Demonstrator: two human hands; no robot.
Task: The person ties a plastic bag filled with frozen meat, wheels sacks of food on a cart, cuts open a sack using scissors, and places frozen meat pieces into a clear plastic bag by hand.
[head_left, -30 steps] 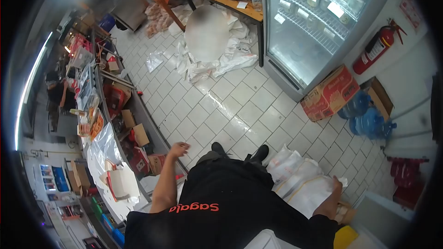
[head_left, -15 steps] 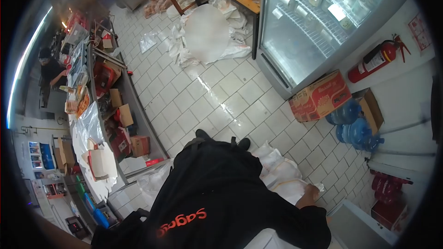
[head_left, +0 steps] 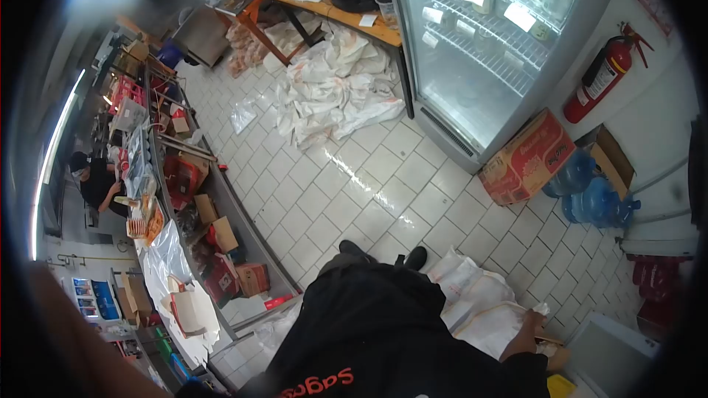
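Observation:
At the lower right, my right hand is closed on the gathered end of a white sack. A bit of white material sticks out past its fingers. This sack lies with other white sacks beside my legs. Of my left arm only a blurred forearm shows, raised along the lower left edge; the hand itself is out of view.
A shelving counter runs along the left, with a person behind it. Crumpled white sacks lie ahead near a wooden table. To the right stand a glass-door fridge, a red carton, blue water jugs and a fire extinguisher.
My left hand has gone from beside my body up and out of view at the left. My right hand stays on the white sack. The view dipped, then came back up.

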